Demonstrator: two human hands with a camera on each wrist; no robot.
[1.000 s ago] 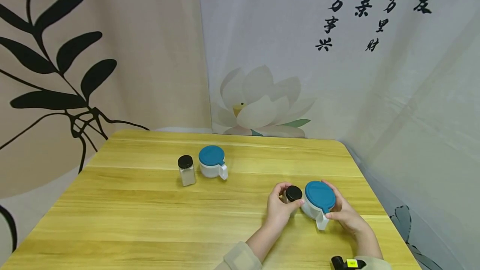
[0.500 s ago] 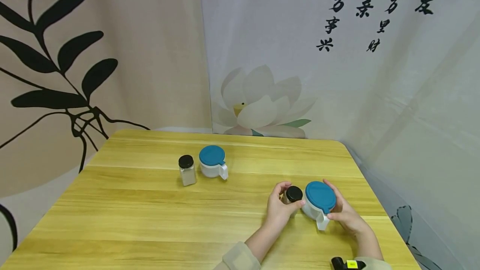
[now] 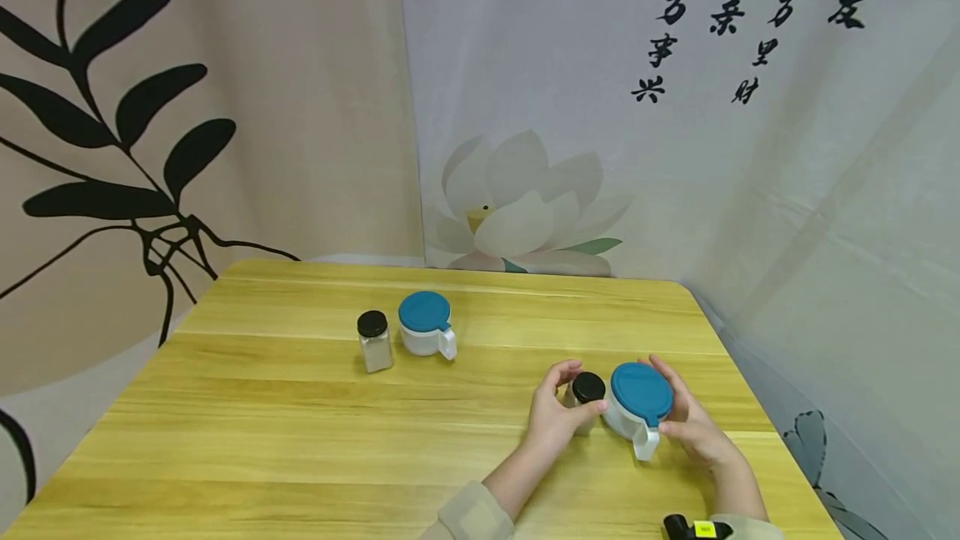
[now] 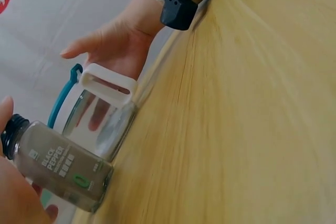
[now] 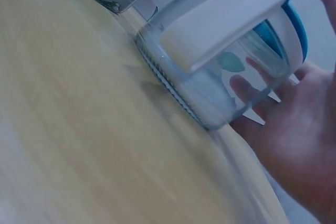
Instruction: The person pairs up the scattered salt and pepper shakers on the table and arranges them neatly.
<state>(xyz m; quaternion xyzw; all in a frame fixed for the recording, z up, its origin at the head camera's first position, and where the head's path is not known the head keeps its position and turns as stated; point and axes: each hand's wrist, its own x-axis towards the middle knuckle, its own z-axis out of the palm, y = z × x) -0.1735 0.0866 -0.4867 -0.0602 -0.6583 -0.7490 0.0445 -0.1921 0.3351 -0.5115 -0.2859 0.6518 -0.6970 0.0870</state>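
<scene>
A pepper bottle (image 3: pixel 588 388) with a black lid and a "BLACK PEPPER" label stands upright on the wooden table, right of centre. My left hand (image 3: pixel 553 415) curves round it, thumb on the near side and fingers beyond. In the left wrist view the bottle (image 4: pixel 60 163) shows its label. Close to its right is a clear seasoning jar (image 3: pixel 640 392) with a blue lid and white handle, standing on the table. Beside the jar is my right hand (image 3: pixel 701 432), fingers spread behind it and thumb apart from the handle (image 5: pixel 226 19). Some left fingers are hidden behind the bottle.
Farther back stand another black-lidded bottle (image 3: pixel 374 342) and another blue-lidded jar (image 3: pixel 425 323), side by side. The table (image 3: pixel 337 457) ends at a hanging cloth (image 3: pixel 750 190) printed with a flower and writing. A black wrist device (image 3: pixel 696 528) sits at my right cuff.
My right fingers and thumb have spread away from the jar. The left wrist has shifted slightly left. Bottle and jar have stayed in place.
</scene>
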